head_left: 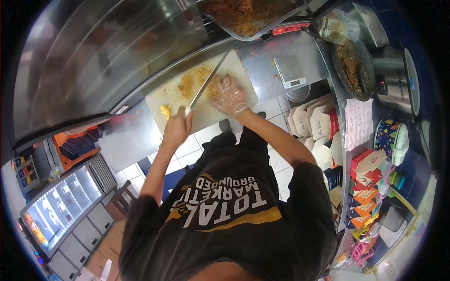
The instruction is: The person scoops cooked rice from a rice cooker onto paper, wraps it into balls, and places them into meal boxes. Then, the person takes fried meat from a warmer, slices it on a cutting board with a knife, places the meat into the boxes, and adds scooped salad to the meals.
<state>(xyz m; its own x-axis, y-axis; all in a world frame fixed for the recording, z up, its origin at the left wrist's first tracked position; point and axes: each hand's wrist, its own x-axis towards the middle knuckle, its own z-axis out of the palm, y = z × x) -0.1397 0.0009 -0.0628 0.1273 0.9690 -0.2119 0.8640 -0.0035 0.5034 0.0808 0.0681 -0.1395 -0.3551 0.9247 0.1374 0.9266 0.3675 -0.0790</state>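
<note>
My bare left hand (pixel 177 129) is closed around the handle of a long knife (pixel 209 80). The blade slants up and to the right across a pale cutting board (pixel 161 96). In a clear plastic glove, my right hand (pixel 229 97) lies on the board to the right of the blade, fingers spread. Orange-brown food crumbs (pixel 192 80) are scattered on the board left of the knife. A small yellow scrap (pixel 165 111) sits near the board's left edge, close to my left hand. Whatever is under my right palm is hidden.
Behind the board stands a tray of browned food (pixel 248 18). On the steel counter to the right is a kitchen scale (pixel 289 70). Farther right are a dark bowl of food (pixel 352 70), a steel cooker (pixel 396 82) and folded food boxes (pixel 318 117). A display fridge (pixel 61 206) stands lower left.
</note>
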